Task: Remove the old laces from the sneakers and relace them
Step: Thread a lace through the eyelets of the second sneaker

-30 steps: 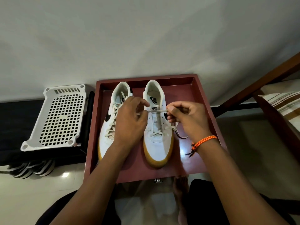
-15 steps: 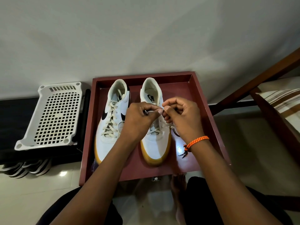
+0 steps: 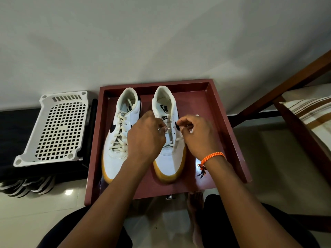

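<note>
Reaching forward from the 6 o'clock edge, both forearms extend over a dark red, square, raised-rim wooden tray (image 3: pixel 232 144) resting on the pale tiled floor (image 3: pixel 268 158). Right wrist carries a braided orange thread bracelet (image 3: pixel 212 156).

Left hand (image 3: pixel 146 136): fingers curled, tips pinching a cream flat lace (image 3: pixel 176 140) over the tongue of the right-side white leather sneaker with tan gum sole (image 3: pixel 169 163). Right hand (image 3: pixel 198 135): fingers curled, pinching the same lace at the eyelet row on the sneaker's 3 o'clock side. Both hands gripping; neither open.

Right-side sneaker: only the lower eyelets are threaded, upper eyelets bare, tongue label exposed. Toe points to 6 o'clock, heel to 12 o'clock.

Left-side white leather sneaker with black swoosh (image 3: pixel 118 136): just beside the first, at its 9 o'clock, parallel, laced up along its eyelets. Partly covered by the left hand.

Outside the tray at 9 o'clock: white perforated plastic rack (image 3: pixel 55 129) on a black surface (image 3: pixel 10 133). At 2 o'clock: brown wooden frame (image 3: pixel 293 81). At 12 o'clock: plain pale wall (image 3: pixel 161 42).
</note>
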### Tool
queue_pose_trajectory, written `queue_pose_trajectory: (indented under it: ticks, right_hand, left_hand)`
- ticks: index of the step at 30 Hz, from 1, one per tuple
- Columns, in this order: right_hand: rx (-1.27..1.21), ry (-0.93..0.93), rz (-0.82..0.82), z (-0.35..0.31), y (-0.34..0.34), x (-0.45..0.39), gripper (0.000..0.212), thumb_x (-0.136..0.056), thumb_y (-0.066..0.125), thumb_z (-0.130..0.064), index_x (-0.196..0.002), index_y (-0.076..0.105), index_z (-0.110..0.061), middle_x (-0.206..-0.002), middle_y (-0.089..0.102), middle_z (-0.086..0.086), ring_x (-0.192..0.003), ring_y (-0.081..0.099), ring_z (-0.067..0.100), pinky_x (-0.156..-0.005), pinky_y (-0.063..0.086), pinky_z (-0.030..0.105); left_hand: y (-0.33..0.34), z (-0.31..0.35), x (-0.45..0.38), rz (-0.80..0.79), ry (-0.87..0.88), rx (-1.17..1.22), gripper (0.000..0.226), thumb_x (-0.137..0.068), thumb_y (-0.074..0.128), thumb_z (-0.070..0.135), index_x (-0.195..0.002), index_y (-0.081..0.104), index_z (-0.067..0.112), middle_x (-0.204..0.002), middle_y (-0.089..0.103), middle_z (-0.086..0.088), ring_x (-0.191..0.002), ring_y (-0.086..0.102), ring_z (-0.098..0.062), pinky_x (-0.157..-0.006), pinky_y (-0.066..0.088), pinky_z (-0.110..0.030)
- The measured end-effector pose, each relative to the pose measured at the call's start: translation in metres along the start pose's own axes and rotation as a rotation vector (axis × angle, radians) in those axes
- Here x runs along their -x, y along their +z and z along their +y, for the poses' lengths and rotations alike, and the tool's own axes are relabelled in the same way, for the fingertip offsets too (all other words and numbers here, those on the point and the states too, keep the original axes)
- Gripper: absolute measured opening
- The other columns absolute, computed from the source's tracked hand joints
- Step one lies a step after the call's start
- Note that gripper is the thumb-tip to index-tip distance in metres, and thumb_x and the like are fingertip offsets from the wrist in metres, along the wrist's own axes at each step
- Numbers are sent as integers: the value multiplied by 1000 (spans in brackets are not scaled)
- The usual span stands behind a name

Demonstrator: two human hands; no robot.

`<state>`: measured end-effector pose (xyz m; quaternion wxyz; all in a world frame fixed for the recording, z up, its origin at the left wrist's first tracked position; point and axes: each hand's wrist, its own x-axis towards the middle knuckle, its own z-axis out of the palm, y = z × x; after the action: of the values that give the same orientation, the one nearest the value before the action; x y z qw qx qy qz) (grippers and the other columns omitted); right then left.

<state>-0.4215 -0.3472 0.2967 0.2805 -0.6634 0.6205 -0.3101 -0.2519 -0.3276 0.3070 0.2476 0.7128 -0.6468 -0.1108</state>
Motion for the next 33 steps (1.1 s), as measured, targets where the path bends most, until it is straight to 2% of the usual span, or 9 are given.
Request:
queue_pose_trajectory:
  ticks: [2, 5, 11, 14, 17, 20, 27, 30, 33]
  right_hand:
    - [-91, 56, -48, 0, 3, -1, 23, -93, 69, -9, -98, 80, -28, -91, 76, -14, -90, 72, 3, -86, 63, 38]
    - [-95, 80, -78, 2, 5, 0, 23, -91, 71, -7, -98, 80, -27, -89, 76, -15, -88, 73, 3, -87, 63, 39]
    - [-94, 150, -150, 3, 3, 2, 24, -83, 79, -4, -98, 77, -23, -89, 74, -11, -87, 71, 10, -88, 62, 42]
    - [-93, 167, -150, 3, 3, 3, 25, -80, 80, -4, -96, 76, -22, -87, 73, -10, -83, 70, 12, -84, 63, 44]
    - [-115, 195, -161, 3, 1, 4, 25, -77, 83, -5, -94, 76, -23, -85, 72, -9, -80, 71, 13, -79, 65, 44]
    - [-130, 203, -161, 3, 1, 4, 26, -77, 83, -4, -91, 75, -24, -83, 72, -10, -78, 71, 13, -76, 65, 44]
    - [-104, 173, -159, 1, 2, 6, 24, -80, 80, -2, -94, 76, -22, -83, 72, -10, -74, 68, 9, -81, 64, 43]
    - [-70, 158, -114, 0, 3, 6, 16, -85, 82, -11, -95, 78, -24, -82, 73, -10, -78, 70, 10, -81, 63, 42]
    - [-11, 126, -72, -2, 6, 7, 11, -86, 82, -15, -88, 77, -24, -81, 73, -10, -78, 69, 9, -80, 61, 39]
  left_hand:
    - [5, 1, 3, -26, 35, -63, 10, -94, 74, 32, -96, 77, 22, -93, 55, 9, -87, 65, -23, -64, 49, -36]
    - [13, 2, 5, -80, -14, -45, 14, -92, 72, 37, -94, 76, 24, -93, 61, 8, -88, 67, -22, -67, 56, -40]
    - [17, 4, 5, -125, -149, 148, 8, -91, 78, 26, -87, 84, 25, -91, 68, 8, -86, 68, -21, -72, 57, -39]
    - [21, 3, 4, -141, -218, 256, 9, -90, 79, 21, -85, 86, 23, -79, 69, 12, -79, 70, -17, -70, 57, -35]
    - [26, 1, 5, -141, -309, 388, 7, -91, 81, 19, -87, 87, 22, -79, 78, 9, -74, 73, -16, -71, 60, -35]
    - [29, 2, 6, -141, -383, 502, 11, -91, 80, 14, -86, 86, 22, -76, 78, 9, -73, 74, -13, -71, 59, -31]
    - [32, 5, 12, -112, -333, 524, 6, -91, 84, 20, -86, 87, 21, -73, 72, 17, -74, 74, -11, -73, 62, -39]
    - [28, 6, 11, -149, -236, 421, 10, -95, 77, 19, -89, 86, 20, -77, 74, 10, -75, 72, -13, -69, 57, -35]
    - [27, 1, 7, -238, -122, 342, 19, -92, 69, 28, -82, 81, 19, -76, 73, 2, -72, 69, -19, -68, 58, -44]
